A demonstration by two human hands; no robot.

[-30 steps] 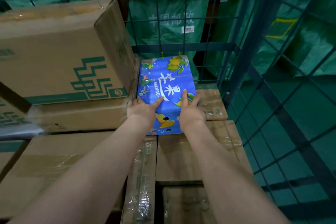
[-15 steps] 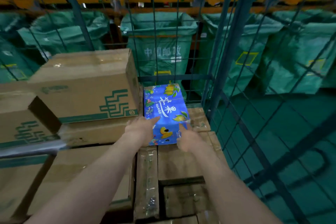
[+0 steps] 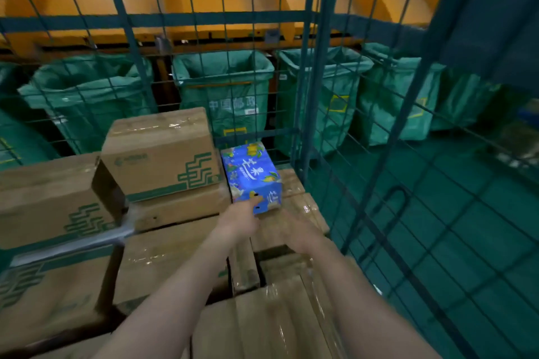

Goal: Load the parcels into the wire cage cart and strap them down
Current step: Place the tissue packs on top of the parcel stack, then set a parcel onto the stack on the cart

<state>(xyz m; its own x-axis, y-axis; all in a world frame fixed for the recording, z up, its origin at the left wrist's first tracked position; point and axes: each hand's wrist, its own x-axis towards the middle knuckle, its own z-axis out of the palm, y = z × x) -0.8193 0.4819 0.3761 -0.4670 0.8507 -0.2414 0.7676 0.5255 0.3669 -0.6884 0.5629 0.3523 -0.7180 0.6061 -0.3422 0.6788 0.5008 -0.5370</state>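
In the wire cage cart (image 3: 309,67), the mango box (image 3: 250,175) lies near the far right corner on a layer of taped cartons (image 3: 175,256). Its left side is against a stack of 2 cardboard boxes (image 3: 160,154), and a third cardboard box (image 3: 46,198) sits further left. Behind the cart's far wall stands a row of mail sacks (image 3: 224,96). The left hand (image 3: 239,220) touches the mango box's near end. The right hand (image 3: 294,233) is just near and right of it, over the cartons.
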